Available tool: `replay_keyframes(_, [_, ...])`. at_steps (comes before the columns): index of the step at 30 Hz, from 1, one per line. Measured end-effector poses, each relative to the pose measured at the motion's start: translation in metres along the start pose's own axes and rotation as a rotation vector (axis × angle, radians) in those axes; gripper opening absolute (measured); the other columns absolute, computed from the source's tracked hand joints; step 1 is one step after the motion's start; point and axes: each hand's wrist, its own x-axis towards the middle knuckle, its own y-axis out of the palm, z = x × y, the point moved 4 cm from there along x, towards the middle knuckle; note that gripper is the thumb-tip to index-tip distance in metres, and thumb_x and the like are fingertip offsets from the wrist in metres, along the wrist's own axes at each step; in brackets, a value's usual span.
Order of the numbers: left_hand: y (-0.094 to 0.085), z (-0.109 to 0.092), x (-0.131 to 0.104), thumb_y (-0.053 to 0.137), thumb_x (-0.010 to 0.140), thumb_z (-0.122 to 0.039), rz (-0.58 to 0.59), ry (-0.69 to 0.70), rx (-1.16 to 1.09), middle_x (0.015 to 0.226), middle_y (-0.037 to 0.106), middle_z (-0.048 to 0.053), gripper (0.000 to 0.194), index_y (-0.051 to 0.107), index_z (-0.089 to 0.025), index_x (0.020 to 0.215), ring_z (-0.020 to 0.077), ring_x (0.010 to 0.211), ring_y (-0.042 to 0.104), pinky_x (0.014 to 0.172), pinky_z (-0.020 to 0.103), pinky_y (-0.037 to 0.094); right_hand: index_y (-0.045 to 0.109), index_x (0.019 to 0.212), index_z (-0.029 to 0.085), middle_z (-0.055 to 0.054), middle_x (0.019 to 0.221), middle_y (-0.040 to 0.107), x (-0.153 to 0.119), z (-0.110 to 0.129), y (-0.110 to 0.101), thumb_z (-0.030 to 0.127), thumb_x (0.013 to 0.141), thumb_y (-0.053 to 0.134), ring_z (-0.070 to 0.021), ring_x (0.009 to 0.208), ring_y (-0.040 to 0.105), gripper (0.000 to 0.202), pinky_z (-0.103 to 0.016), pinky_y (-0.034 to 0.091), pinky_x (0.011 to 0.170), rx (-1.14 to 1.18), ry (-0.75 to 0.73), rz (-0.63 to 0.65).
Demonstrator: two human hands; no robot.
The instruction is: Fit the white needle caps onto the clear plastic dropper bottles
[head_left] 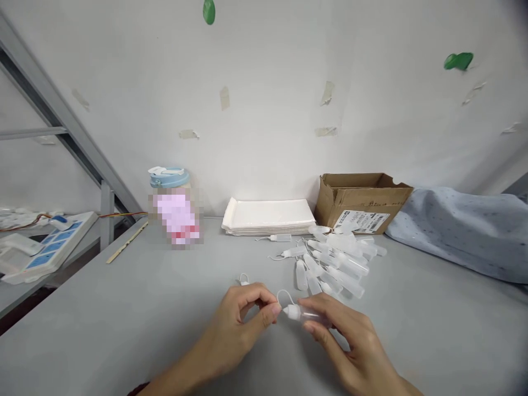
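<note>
Lower centre: left hand (pixel 251 319), fingertips pinched on the tethered cap (pixel 278 309); right hand (pixel 344 335), fingers closed around the dropper bottle (pixel 307 315), its white nozzle pointing toward the cap.

Your right hand (pixel 350 335) holds a small clear bottle (pixel 293 312) on its side, in front of the box (pixel 363 201) and nearer you, nozzle toward your left hand (pixel 243 324). Left thumb and fingers pinch the far end of its thin white strap (pixel 284 292), which arcs up between your hands. Heap of similar bottles (pixel 338 258): directly in front of the box. White flat stack (pixel 272 216): just left of the box. Speckled blue cloth (pixel 454 231): right of it. Blue-lidded container (pixel 169 179), front pixelated: well left of the box.
</note>
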Motion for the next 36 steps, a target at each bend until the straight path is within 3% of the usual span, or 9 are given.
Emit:
replay_keyframes(8, [0.001, 0.002, 0.002, 0.05, 0.085, -0.028, -0.029, 0.051, 0.128, 0.066, 0.056, 0.001, 0.024, 0.058, -0.017, 0.065, 0.0151, 0.067, 0.052, 0.067, 0.026, 0.041, 0.053, 0.111, 0.021, -0.006, 0.088, 0.066, -0.004, -0.01, 0.012, 0.011, 0.089, 0.046, -0.016, 0.074, 0.063, 0.025, -0.025, 0.053, 0.062, -0.032, 0.027, 0.05])
replay_keyframes(11, [-0.015, 0.007, 0.012, 0.052, 0.084, -0.03, 0.0, 0.038, 0.214, 0.07, 0.06, 0.001, 0.022, 0.062, -0.017, 0.069, 0.0154, 0.068, 0.052, 0.067, 0.026, 0.041, 0.05, 0.114, 0.021, -0.007, 0.093, 0.066, -0.002, -0.012, 0.012, 0.015, 0.091, 0.046, -0.0167, 0.078, 0.065, 0.024, -0.026, 0.055, 0.065, -0.107, 0.003, 0.081])
replay_keyframes(16, [-0.056, 0.025, 0.029, 0.046, 0.088, -0.034, -0.125, 0.037, 0.384, 0.079, 0.063, 0.002, 0.027, 0.063, -0.017, 0.075, 0.0174, 0.076, 0.054, 0.066, 0.026, 0.04, 0.043, 0.124, 0.017, -0.016, 0.118, 0.057, 0.015, -0.022, -0.001, 0.019, 0.092, 0.045, -0.0257, 0.111, 0.056, 0.032, -0.041, 0.051, 0.088, -0.377, -0.093, -0.004])
replay_keyframes(19, [-0.065, 0.038, 0.035, 0.047, 0.087, -0.034, -0.121, 0.042, 0.424, 0.076, 0.064, 0.002, 0.028, 0.064, -0.017, 0.073, 0.0177, 0.074, 0.053, 0.063, 0.026, 0.039, 0.053, 0.115, 0.016, -0.017, 0.117, 0.058, 0.042, -0.031, -0.003, 0.018, 0.092, 0.043, -0.0273, 0.108, 0.056, 0.025, -0.044, 0.05, 0.086, -0.491, -0.051, 0.078])
replay_keyframes(22, [-0.066, 0.046, 0.038, 0.048, 0.087, -0.033, -0.118, 0.063, 0.468, 0.074, 0.065, 0.003, 0.028, 0.066, -0.018, 0.071, 0.0194, 0.076, 0.053, 0.065, 0.027, 0.04, 0.06, 0.107, 0.014, -0.014, 0.109, 0.063, 0.071, -0.042, 0.004, 0.014, 0.09, 0.046, -0.0264, 0.104, 0.058, 0.022, -0.04, 0.048, 0.086, -0.598, 0.107, 0.338])
replay_keyframes(25, [-0.066, 0.048, 0.037, 0.048, 0.087, -0.034, -0.149, 0.102, 0.517, 0.082, 0.064, 0.006, 0.027, 0.067, -0.017, 0.079, 0.0235, 0.087, 0.052, 0.075, 0.034, 0.042, 0.066, 0.1, 0.012, -0.014, 0.1, 0.066, 0.092, -0.048, 0.012, 0.014, 0.088, 0.051, -0.0277, 0.099, 0.06, 0.019, -0.037, 0.048, 0.081, -0.634, 0.153, 0.444])
replay_keyframes(28, [-0.061, 0.041, 0.032, 0.053, 0.085, -0.033, -0.124, 0.177, 0.539, 0.101, 0.063, 0.009, 0.025, 0.065, -0.018, 0.101, 0.0261, 0.103, 0.048, 0.088, 0.04, 0.04, 0.069, 0.097, 0.011, -0.015, 0.096, 0.068, 0.1, -0.055, 0.017, 0.011, 0.085, 0.054, -0.0298, 0.095, 0.062, 0.019, -0.036, 0.047, 0.075, -0.668, 0.177, 0.494])
replay_keyframes(31, [-0.047, 0.033, 0.028, 0.066, 0.076, -0.036, 0.038, 0.254, 0.537, 0.116, 0.06, 0.007, 0.041, 0.06, -0.024, 0.116, 0.0273, 0.115, 0.042, 0.097, 0.041, 0.036, 0.07, 0.095, 0.012, -0.014, 0.095, 0.069, 0.103, -0.062, 0.019, 0.008, 0.082, 0.056, -0.03, 0.095, 0.063, 0.019, -0.034, 0.046, 0.073, -0.692, 0.193, 0.525])
replay_keyframes(36, [-0.037, 0.037, 0.028, 0.074, 0.069, -0.042, 0.185, 0.187, 0.559, 0.122, 0.058, 0.005, 0.058, 0.054, -0.028, 0.122, 0.0301, 0.12, 0.036, 0.1, 0.045, 0.031, 0.07, 0.092, 0.014, -0.012, 0.093, 0.07, 0.102, -0.067, 0.02, 0.0, 0.077, 0.056, -0.028, 0.088, 0.065, 0.025, -0.031, 0.044, 0.07, -0.699, 0.195, 0.526])
